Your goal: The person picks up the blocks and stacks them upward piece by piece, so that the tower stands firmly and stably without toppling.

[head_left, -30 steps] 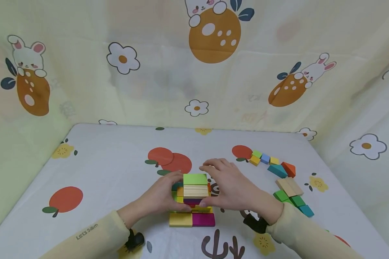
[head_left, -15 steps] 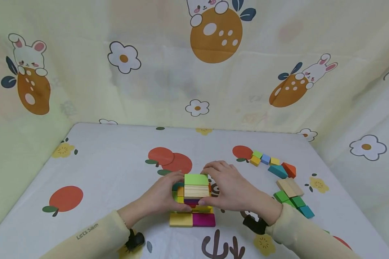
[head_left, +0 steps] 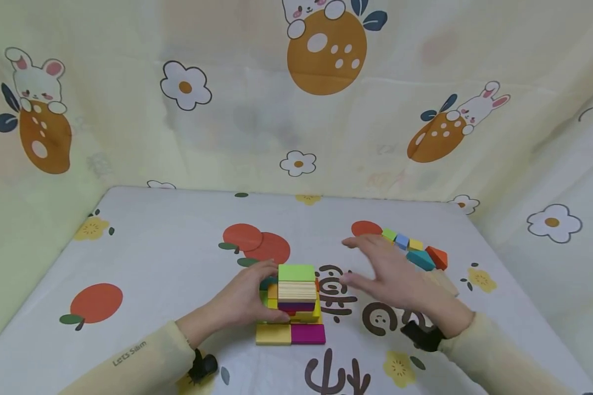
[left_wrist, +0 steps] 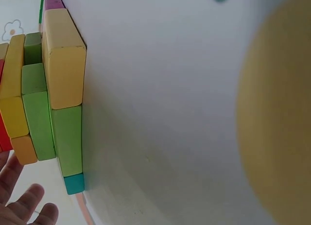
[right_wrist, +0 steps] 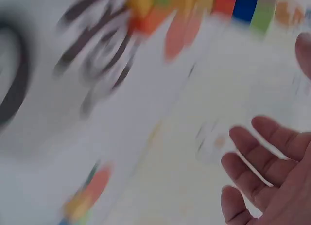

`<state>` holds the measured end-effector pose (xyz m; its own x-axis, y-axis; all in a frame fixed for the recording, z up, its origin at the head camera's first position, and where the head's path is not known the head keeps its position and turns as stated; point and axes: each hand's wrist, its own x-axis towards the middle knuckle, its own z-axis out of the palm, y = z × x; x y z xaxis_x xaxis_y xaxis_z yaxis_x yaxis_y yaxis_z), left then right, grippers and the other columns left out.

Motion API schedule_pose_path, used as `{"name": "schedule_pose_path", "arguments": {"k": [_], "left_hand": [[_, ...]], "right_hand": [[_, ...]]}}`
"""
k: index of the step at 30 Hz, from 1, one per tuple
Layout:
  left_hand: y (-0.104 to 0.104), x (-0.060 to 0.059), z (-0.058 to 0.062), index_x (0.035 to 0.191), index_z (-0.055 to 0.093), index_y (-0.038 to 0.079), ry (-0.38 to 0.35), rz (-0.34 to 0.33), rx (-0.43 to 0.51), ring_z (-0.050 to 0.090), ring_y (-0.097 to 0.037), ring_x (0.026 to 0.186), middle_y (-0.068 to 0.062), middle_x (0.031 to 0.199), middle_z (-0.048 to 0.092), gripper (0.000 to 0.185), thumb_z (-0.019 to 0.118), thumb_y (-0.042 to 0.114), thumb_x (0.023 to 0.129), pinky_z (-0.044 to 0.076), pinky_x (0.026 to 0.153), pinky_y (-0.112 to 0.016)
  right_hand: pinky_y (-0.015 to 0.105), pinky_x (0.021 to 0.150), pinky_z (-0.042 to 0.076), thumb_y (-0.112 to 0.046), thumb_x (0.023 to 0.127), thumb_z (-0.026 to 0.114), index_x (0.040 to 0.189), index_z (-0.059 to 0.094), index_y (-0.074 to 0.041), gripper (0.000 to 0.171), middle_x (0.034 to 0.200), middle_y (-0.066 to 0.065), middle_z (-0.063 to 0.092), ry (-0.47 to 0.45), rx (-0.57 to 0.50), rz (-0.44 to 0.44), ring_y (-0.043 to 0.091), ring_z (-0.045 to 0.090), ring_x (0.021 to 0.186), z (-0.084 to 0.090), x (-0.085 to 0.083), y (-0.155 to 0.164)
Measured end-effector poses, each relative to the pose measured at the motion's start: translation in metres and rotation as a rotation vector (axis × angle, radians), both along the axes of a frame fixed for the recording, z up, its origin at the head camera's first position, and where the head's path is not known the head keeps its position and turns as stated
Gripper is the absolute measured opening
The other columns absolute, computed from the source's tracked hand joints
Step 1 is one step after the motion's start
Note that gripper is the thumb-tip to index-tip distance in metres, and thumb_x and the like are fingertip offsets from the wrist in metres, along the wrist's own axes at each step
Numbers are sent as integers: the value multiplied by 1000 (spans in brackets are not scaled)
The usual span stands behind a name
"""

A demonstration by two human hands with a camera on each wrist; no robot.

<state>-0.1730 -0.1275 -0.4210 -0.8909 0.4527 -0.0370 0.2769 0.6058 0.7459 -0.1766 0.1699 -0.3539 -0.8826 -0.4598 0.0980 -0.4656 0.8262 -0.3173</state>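
Observation:
A stack of coloured wooden blocks (head_left: pixel 297 291) stands mid-table, topped by a lime green block (head_left: pixel 296 272) over a natural wood one. A yellow block (head_left: pixel 274 333) and a magenta block (head_left: pixel 308 333) lie at its front base. My left hand (head_left: pixel 254 293) cups the stack's left side, thumb along the front and fingers behind. The left wrist view shows the stack's yellow (left_wrist: pixel 63 64), green (left_wrist: pixel 68 142) and teal (left_wrist: pixel 74 183) layers from the side. My right hand (head_left: pixel 373 264) hovers with straight, spread fingers to the right of the stack, holding nothing; in the blurred right wrist view its fingers (right_wrist: pixel 272 152) are splayed.
Loose blocks lie at the right: green (head_left: pixel 389 235), blue (head_left: pixel 401 240), yellow (head_left: pixel 415 244), teal (head_left: pixel 420 259), red-orange (head_left: pixel 437 257), and a wood one (head_left: pixel 445 282) partly behind my right wrist. Patterned cloth walls (head_left: pixel 296 109) enclose the table on three sides.
My right hand has let go of the stack and moved right, toward the loose blocks. The left hand and the stack have stayed put.

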Motion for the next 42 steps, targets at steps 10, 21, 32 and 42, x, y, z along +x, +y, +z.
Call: {"name": "schedule_pose_path", "arguments": {"k": [10, 21, 32, 42], "left_hand": [[2, -1, 0, 135, 60, 3, -6, 22, -43, 40, -35, 148, -15, 157, 47, 81, 94, 36, 70, 41, 117, -57], [1, 1, 2, 136, 60, 1, 0, 22, -53, 41, -36, 148, -16, 156, 47, 83, 94, 38, 70, 40, 117, -58], [3, 1, 0, 136, 59, 1, -6, 17, -52, 41, -36, 147, -16, 157, 47, 84, 94, 38, 70, 41, 117, -58], [2, 0, 1, 136, 60, 4, -5, 19, -49, 41, -36, 148, -15, 156, 48, 81, 94, 38, 70, 42, 116, -58]], "right_hand": [[60, 86, 55, -20, 98, 69, 129, 61, 10, 44, 114, 25, 69, -71, 45, -257, 45, 62, 107, -38, -15, 147], [42, 66, 58, -46, 95, 68, 125, 53, 17, 71, 102, 27, 67, -230, 174, -457, 29, 63, 83, -60, -7, 180], [32, 54, 39, -75, 90, 54, 96, 60, 10, 86, 74, 10, 56, -324, 310, -551, 21, 52, 66, -63, -9, 168], [30, 56, 35, -66, 91, 59, 76, 57, -6, 61, 67, 5, 47, -397, 296, -521, 20, 51, 66, -57, -22, 159]]}}
